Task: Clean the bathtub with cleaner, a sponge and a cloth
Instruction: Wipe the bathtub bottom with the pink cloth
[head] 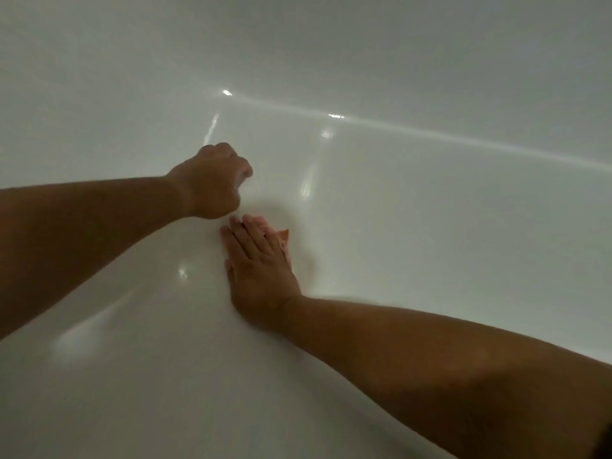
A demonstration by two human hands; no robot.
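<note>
The white bathtub (pixel 430 210) fills the head view, glossy and wet-looking, with light glints on its curved inner wall. My right hand (pixel 256 270) lies flat, fingers straight, pressing a small orange-pink sponge or cloth (pixel 284 238) against the tub surface; only its corner shows past my fingers. My left hand (pixel 215 180) is just above it, curled into a fist against the tub wall. Whether it holds anything is hidden by the fingers.
A bright seam (pixel 463 140) where the tub wall meets the floor runs across the upper right. Both forearms reach in from the left and lower right edges. No cleaner bottle is in view.
</note>
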